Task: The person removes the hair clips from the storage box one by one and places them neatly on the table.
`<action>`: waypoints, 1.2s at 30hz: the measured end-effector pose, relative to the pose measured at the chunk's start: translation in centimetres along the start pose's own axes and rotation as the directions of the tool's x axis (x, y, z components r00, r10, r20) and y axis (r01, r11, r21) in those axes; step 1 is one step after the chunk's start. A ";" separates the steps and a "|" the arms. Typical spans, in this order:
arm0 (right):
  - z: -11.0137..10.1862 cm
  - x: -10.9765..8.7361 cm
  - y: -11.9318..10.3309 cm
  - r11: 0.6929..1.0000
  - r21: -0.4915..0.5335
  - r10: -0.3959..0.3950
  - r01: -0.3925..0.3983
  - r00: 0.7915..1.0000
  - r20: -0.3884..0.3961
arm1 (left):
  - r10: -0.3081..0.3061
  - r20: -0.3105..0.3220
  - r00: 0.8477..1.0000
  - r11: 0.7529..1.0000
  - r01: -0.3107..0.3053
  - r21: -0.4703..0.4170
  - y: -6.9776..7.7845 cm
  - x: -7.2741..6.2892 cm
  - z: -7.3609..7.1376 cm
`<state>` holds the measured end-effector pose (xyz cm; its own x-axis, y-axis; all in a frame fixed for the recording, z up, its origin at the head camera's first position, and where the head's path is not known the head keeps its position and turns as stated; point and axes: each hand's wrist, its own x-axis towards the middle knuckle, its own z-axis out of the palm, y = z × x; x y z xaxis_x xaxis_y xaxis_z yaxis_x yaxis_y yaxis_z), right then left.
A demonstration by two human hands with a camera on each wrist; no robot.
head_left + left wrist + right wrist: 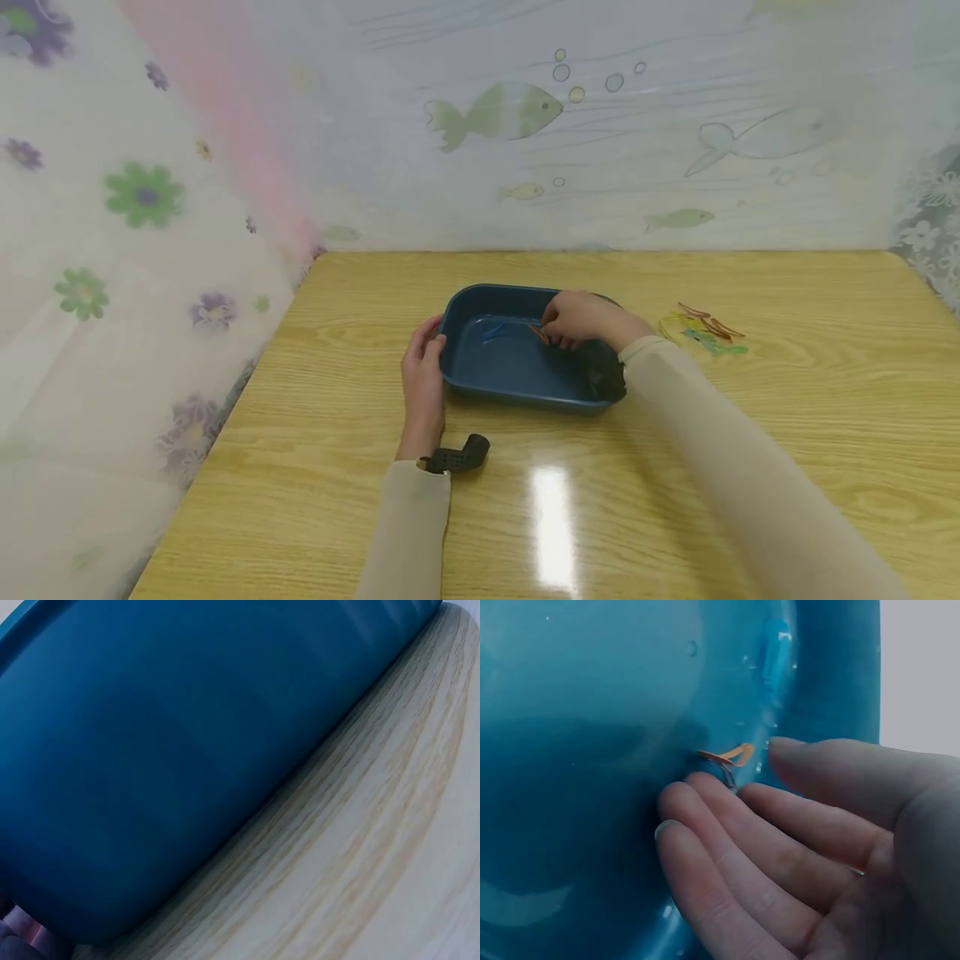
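My left hand (424, 358) holds the left end of a dark blue plastic basin (517, 396), its thumb at the rim. The left wrist view shows the basin's outer wall (195, 742) close up. My right hand (588, 321) is inside the basin with its fingers loosely bent. Just beyond its fingertips (682, 799) stands an orange hair clip (739, 755) with a grey metal part, and a gap shows between thumb and index finger. Blue hair clips (492, 331) lie on the basin floor at the left.
To the right of the basin, several red, yellow and green clips (705, 329) lie in a loose pile on the wood-grain table (300, 467). Patterned curtains (600, 192) hang behind the table and along its left side. Black cameras (457, 457) sit on the wrists.
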<state>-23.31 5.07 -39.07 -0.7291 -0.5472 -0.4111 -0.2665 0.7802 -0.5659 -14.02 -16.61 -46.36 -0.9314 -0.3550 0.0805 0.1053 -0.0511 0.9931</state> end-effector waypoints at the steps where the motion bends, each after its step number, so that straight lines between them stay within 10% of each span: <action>1: 0.1 0.1 0.1 1.000 0.012 0.004 -0.004 1.000 0.001 | 0.001 -0.002 1.000 1.000 -0.001 0.000 0.0 0.0 0.0; 17: 1.4 1.4 0.2 0.996 -0.089 0.028 -0.031 0.999 -0.034 | -0.002 -0.010 1.000 1.000 0.002 0.004 0.1 -0.2 0.4; 36: 1.0 1.2 -0.5 0.968 -0.224 -0.128 0.112 0.990 -0.059 | 0.000 0.014 1.000 1.000 0.000 -0.002 1.8 -0.7 0.2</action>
<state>-23.45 3.73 -40.04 -0.7248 -0.6239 -0.2922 -0.4809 0.7619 -0.4339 -13.23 -16.27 -44.61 -0.9361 -0.3422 0.0815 0.1058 -0.0528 0.9930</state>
